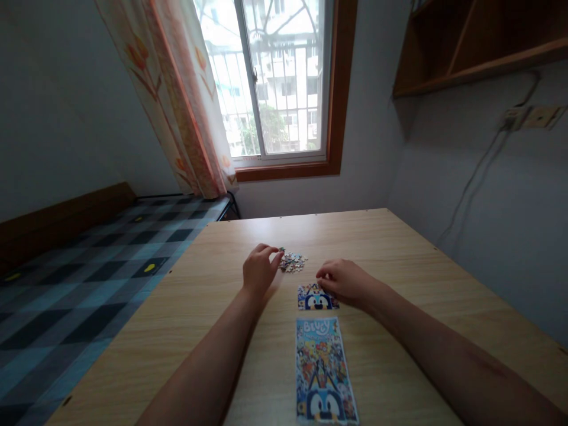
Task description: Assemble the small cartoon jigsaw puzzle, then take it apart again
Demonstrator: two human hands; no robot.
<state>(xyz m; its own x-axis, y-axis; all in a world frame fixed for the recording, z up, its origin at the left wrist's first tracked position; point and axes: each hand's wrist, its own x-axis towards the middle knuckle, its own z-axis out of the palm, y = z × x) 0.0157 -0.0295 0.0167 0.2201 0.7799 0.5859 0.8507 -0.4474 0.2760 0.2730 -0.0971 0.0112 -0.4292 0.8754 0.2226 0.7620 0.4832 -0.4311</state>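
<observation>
My left hand [260, 269] is curled beside a small heap of loose puzzle pieces [293, 261] on the wooden table [399, 254], its fingertips pinching a small piece at the heap's left edge. My right hand [344, 281] rests with bent fingers on the top right of a partly joined puzzle section [313, 299] that shows a blue cartoon dog's face. Whether it holds a piece is hidden. Nearer to me lies a colourful reference picture [323, 370] with the word "Bluey".
A bed with a blue and black checked cover [89, 272] runs along the table's left edge. Behind the table are a barred window [275, 77], a patterned curtain [177, 100] and a grey wall. Wooden shelves [479, 41] hang upper right, with a wall socket [532, 117].
</observation>
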